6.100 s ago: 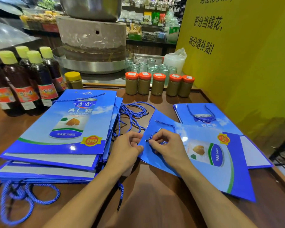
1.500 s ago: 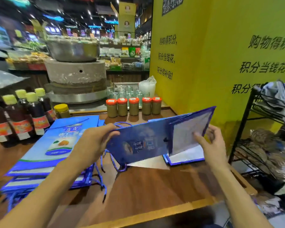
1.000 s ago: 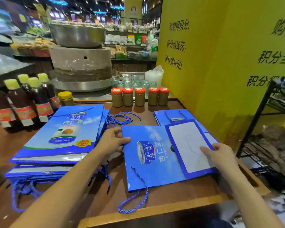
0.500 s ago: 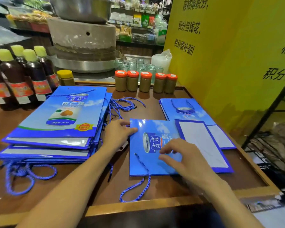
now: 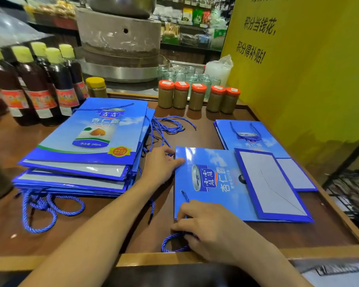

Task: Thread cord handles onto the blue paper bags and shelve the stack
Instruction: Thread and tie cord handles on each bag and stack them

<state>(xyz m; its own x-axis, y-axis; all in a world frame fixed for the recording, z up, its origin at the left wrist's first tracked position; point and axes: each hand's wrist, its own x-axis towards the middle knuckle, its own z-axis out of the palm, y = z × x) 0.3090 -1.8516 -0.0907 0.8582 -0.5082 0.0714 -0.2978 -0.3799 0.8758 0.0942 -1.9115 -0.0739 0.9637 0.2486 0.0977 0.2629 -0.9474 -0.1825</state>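
A flat blue paper bag (image 5: pixel 222 183) lies on the wooden table, its white folded bottom to the right. My left hand (image 5: pixel 160 164) rests on the bag's upper left corner with straight fingers. My right hand (image 5: pixel 207 226) is at the bag's near left edge, fingers curled round the blue cord handle (image 5: pixel 172 243) that loops out below it. A stack of blue bags (image 5: pixel 87 150) lies to the left, cords hanging from its near end. Loose blue cords (image 5: pixel 168 125) lie behind my left hand. Another blue bag (image 5: pixel 255 139) lies at the right.
Dark bottles with yellow caps (image 5: pixel 39 85) stand at the back left, orange-lidded jars (image 5: pixel 197 98) along the back. A yellow wall (image 5: pixel 298 69) closes the right side. A black wire rack (image 5: pixel 352 183) stands beyond the table's right edge (image 5: pixel 340 220).
The bag was turned over and laid flat. My right hand has slid from the bag's middle down to its near left edge and taken hold of the cord loop. My left hand has stayed.
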